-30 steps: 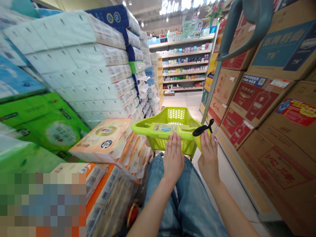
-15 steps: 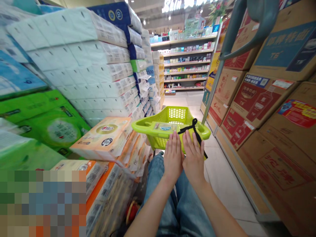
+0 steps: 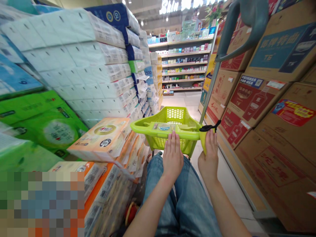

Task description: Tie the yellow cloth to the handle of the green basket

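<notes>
A lime-green plastic shopping basket (image 3: 189, 135) stands in front of my knees, with a label plate on its near rim. My left hand (image 3: 173, 156) has its fingers stretched flat, their tips at the basket's near rim. Right of the basket, my right hand (image 3: 209, 157) holds a yellow pouch-like thing (image 3: 202, 140) topped by a black cord (image 3: 209, 127); the hand covers part of it, and I cannot tell exactly what it is. From the basket's right side a grey pole with a looped handle (image 3: 223, 52) rises toward the upper right.
On my left are tall stacks of white tissue packs (image 3: 74, 59), with orange tissue packs (image 3: 101, 131) lower down. Cardboard boxes (image 3: 274, 154) are piled on the right. Shelves of small goods (image 3: 184, 61) stand beyond the tiled aisle (image 3: 181, 98).
My right hand has moved right, away from my left hand, carrying the yellow pouch-like thing and its black cord off the basket's front. My left hand stays near the rim.
</notes>
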Motion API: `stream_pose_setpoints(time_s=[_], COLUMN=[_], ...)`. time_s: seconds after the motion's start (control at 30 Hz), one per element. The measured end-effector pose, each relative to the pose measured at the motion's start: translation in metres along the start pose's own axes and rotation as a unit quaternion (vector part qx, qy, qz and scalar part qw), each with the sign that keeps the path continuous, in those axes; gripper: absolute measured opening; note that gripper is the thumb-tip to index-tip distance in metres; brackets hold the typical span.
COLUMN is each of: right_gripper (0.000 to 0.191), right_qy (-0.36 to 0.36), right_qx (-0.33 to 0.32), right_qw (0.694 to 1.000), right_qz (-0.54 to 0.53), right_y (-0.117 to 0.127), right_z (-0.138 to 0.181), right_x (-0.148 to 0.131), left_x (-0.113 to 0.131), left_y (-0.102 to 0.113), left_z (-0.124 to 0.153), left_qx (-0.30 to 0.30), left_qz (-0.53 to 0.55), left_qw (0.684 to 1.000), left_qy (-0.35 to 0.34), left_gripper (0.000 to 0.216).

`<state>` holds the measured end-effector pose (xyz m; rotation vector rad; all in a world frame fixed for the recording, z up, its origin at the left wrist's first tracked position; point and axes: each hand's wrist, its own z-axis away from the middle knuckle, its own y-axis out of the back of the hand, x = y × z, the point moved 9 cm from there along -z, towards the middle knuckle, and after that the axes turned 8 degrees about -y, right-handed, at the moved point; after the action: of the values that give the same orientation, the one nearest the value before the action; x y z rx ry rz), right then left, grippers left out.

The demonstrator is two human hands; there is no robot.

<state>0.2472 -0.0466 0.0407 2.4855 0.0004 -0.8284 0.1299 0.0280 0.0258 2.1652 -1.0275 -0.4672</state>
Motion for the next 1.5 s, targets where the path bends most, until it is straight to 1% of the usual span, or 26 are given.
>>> stream_pose_setpoints(time_s=[0.07, 0.17, 0.23, 0.27, 0.33, 0.43, 0.5, 0.57, 0.63, 0.67, 0.73, 0.8, 0.87, 0.93, 1.03, 1.13, 1.23, 1.3, 1.37, 1.43, 1.5], right_gripper=[0.087, 0.077, 0.074, 0.073, 0.072, 0.074, 0.079, 0.083, 0.084, 0.082, 0.081, 0.08, 0.078, 0.075, 0.071, 0.07, 0.072, 0.075, 0.078, 0.079, 0.076], right_qy=[0.009, 0.06, 0.085, 0.092, 0.106, 0.108, 0.076, 0.021, -0.035, -0.055, -0.075, -0.065, -0.028, 0.024, 0.08, 0.111, 0.121, 0.104, 0.073, 0.043, 0.033], right_qx=[-0.009, -0.03, -0.036, -0.038, -0.038, -0.02, -0.001, 0.013, 0.019, 0.017, 0.013, 0.013, 0.004, -0.013, -0.026, -0.03, -0.008, 0.007, 0.01, 0.006, -0.001], right_qw=[1.0, 0.995, 0.993, 0.992, 0.99, 0.991, 0.996, 1.0, 0.997, 0.994, 0.991, 0.993, 0.998, 1.0, 0.994, 0.99, 0.989, 0.993, 0.997, 0.999, 0.999], right_qz=[0.027, 0.068, 0.08, 0.083, 0.082, 0.074, 0.05, 0.0, -0.064, -0.089, -0.114, -0.096, -0.048, 0.01, 0.065, 0.083, 0.079, 0.061, 0.033, 0.011, 0.011], right_y=[-0.012, -0.035, -0.044, -0.046, -0.043, -0.026, -0.012, -0.001, 0.005, 0.006, 0.004, -0.001, -0.012, -0.027, -0.042, -0.042, -0.026, -0.013, -0.006, -0.006, -0.013], right_z=[0.008, 0.025, 0.032, 0.034, 0.034, 0.027, 0.016, 0.005, -0.003, -0.006, -0.006, 0.0, 0.009, 0.02, 0.031, 0.031, 0.022, 0.015, 0.01, 0.009, 0.014], right_x=[-0.016, -0.045, -0.055, -0.056, -0.051, -0.03, -0.01, 0.011, 0.025, 0.027, 0.023, 0.008, -0.014, -0.036, -0.055, -0.051, -0.033, -0.02, -0.013, -0.014, -0.024], left_x=[0.0, -0.001, -0.001, -0.002, -0.003, -0.003, -0.002, -0.003, -0.003, -0.004, -0.004, -0.003, -0.003, -0.004, -0.005, -0.004, -0.004, -0.003, -0.003, -0.003, -0.002], left_y=[0.0, 0.0, 0.0, -0.001, -0.001, -0.002, -0.002, -0.002, -0.002, -0.002, -0.002, -0.002, -0.003, -0.005, -0.006, -0.004, -0.003, -0.004, -0.005, -0.006, -0.006], left_z=[0.0, 0.001, 0.001, 0.001, 0.001, 0.0, 0.0, -0.001, 0.0, 0.0, 0.0, 0.001, 0.001, 0.001, 0.001, 0.001, 0.0, -0.001, -0.001, 0.0, 0.0], left_qx=[-0.001, -0.003, -0.005, -0.006, -0.006, -0.005, 0.0, 0.008, 0.014, 0.017, 0.023, 0.025, 0.023, 0.014, 0.0, -0.001, 0.0, -0.002, -0.002, 0.001, 0.004], left_qz=[-0.006, -0.026, -0.035, -0.035, -0.024, -0.007, -0.003, -0.001, 0.002, 0.005, 0.011, 0.014, 0.012, 0.002, -0.024, -0.03, -0.024, -0.021, -0.014, -0.005, 0.001], left_qw=[1.0, 1.0, 0.999, 0.999, 1.0, 1.0, 1.0, 1.0, 1.0, 1.0, 1.0, 1.0, 1.0, 1.0, 1.0, 0.999, 1.0, 1.0, 1.0, 1.0, 1.0], left_qy=[-0.003, -0.018, -0.024, -0.024, -0.018, -0.014, -0.016, -0.015, -0.011, -0.009, -0.006, -0.005, -0.006, -0.007, -0.013, -0.02, -0.019, -0.017, -0.013, -0.008, -0.005], left_gripper=[0.075, 0.07, 0.066, 0.065, 0.067, 0.069, 0.068, 0.067, 0.066, 0.066, 0.067, 0.068, 0.068, 0.067, 0.066, 0.065, 0.065, 0.067, 0.069, 0.07, 0.071])
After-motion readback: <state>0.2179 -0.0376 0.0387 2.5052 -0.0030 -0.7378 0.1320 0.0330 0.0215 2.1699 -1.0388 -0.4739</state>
